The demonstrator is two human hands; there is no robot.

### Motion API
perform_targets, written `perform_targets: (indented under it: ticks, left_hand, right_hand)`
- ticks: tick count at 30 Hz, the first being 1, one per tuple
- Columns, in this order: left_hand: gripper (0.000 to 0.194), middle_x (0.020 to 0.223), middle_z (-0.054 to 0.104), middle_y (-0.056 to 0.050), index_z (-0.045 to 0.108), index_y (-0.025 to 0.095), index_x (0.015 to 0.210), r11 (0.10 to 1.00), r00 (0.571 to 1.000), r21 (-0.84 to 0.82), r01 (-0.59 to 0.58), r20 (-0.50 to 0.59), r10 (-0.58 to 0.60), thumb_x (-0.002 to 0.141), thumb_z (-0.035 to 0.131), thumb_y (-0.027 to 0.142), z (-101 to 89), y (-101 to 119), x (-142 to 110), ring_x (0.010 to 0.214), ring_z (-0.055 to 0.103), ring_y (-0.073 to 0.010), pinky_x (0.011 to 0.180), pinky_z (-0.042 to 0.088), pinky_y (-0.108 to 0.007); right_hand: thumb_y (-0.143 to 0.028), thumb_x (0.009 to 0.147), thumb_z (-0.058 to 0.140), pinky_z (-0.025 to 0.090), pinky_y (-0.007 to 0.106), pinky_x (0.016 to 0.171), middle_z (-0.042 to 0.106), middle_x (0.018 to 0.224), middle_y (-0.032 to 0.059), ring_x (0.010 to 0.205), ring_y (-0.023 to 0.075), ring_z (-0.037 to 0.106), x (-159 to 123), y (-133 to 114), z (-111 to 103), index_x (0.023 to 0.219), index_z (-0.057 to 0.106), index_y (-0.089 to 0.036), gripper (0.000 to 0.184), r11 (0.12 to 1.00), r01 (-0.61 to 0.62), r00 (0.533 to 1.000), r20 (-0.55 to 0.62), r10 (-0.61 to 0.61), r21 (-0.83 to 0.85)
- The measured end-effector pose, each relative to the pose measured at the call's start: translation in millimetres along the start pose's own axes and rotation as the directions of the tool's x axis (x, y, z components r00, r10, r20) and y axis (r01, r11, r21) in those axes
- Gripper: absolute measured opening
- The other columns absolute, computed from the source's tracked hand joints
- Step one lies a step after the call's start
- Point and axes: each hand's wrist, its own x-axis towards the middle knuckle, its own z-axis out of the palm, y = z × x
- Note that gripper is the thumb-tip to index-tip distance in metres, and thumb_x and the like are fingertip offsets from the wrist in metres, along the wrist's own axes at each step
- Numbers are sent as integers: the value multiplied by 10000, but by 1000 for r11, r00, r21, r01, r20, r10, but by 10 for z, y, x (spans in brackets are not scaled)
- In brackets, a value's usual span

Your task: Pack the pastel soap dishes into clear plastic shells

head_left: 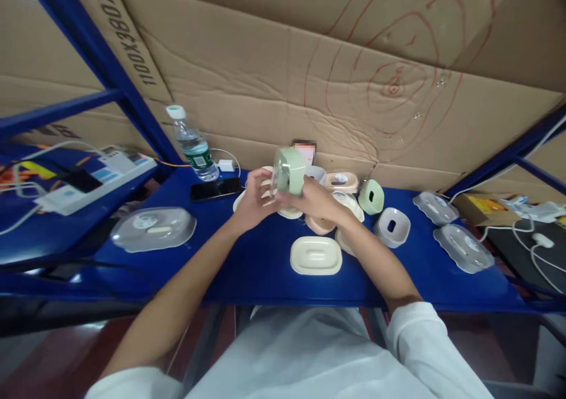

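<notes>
Raised over the blue table [247, 269], a light green plastic box [295, 166] with a clear plastic cover [279, 172] on its left side is tilted between my two hands. My left hand [253, 201] is curled around the clear cover. From the right, my right hand [312, 197] grips the green box. Beneath and behind the hands lie cream and peach plastic parts, partly hidden. An oval cream lid [316, 256] with a recessed middle rests in front of them. Right of my wrist stand a green box [371, 197] and a pale grey box [392, 227], each with a dark slot.
A water bottle [194, 145] and black phone [215, 189] are at the back left. Clear covers lie at left [154, 229] and right [463, 247]. A cardboard wall [247, 92] closes off the back. Power strip [95, 178] and cables are far left.
</notes>
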Motion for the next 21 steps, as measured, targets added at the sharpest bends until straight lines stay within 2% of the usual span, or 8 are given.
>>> perform_targets:
  ticks: [2, 5, 9, 12, 15, 17, 21]
  left_hand:
    - [770, 1513, 508, -72, 397, 375, 1294, 1000, 1000, -27, 16, 9, -16, 757, 904, 592, 59, -59, -10, 1178, 701, -242, 896, 666, -406]
    - [746, 1522, 519, -97, 406, 357, 1318, 1000, 998, -1, 6, -63, -6, 791, 873, 605, 48, -130, 21, 1227, 685, -260, 951, 651, -437]
    - [746, 1491, 551, -129, 419, 327, 1388, 999, 979, 49, 19, -203, -9, 828, 840, 584, -19, -205, 74, 1236, 682, -276, 955, 638, -430]
    - [767, 1507, 542, -143, 453, 296, 1431, 980, 949, 196, 38, -314, 26, 825, 844, 554, -118, -243, 109, 1222, 679, -285, 945, 626, -424]
    - [719, 1484, 577, -153, 520, 251, 1458, 888, 919, 454, 76, -376, 114, 866, 809, 539, -318, -256, 143, 1288, 639, -318, 1101, 554, -499]
    - [675, 1475, 590, -179, 562, 230, 1463, 790, 906, 590, 165, -407, 115, 895, 775, 525, -484, -267, 151, 1387, 577, -370, 1188, 475, -569]
    - [620, 1488, 586, -234, 614, 257, 1451, 588, 850, 669, 454, -522, -62, 917, 730, 551, -719, -339, 121, 1432, 523, -490, 1160, 391, -753]
  right_hand:
    - [-640, 1028, 626, 563, 363, 976, 793, 1231, 72, 1127, 270, 741, 20, 55, 18, 1235, 724, -214, 483, 991, 21, 1000, -18, -18, 132]
    - [-698, 972, 652, 570, 376, 982, 804, 1183, 68, 1106, 276, 746, 48, 149, 28, 1192, 732, -194, 555, 963, 23, 999, -30, -15, 267]
    - [-660, 960, 660, 572, 395, 986, 807, 1166, 77, 1074, 285, 750, 69, 201, 29, 1172, 713, -177, 530, 971, 5, 998, -62, 10, 240]
    - [-613, 983, 641, 566, 414, 1010, 799, 1193, 102, 1096, 292, 742, 59, 203, -6, 1185, 695, -171, 489, 986, -4, 994, -111, 23, 167]
    - [-582, 985, 649, 563, 440, 1036, 786, 1235, 119, 1131, 299, 735, 24, 213, -79, 1221, 678, -177, 470, 994, -10, 987, -157, 27, 109]
    - [-578, 983, 654, 569, 461, 1034, 782, 1249, 123, 1134, 305, 735, -3, 222, -160, 1233, 677, -184, 467, 996, -14, 980, -197, 30, 83]
    - [-599, 989, 653, 582, 482, 1017, 785, 1250, 128, 1140, 312, 738, -52, 248, -458, 1263, 686, -193, 491, 999, -2, 940, -342, 15, 39]
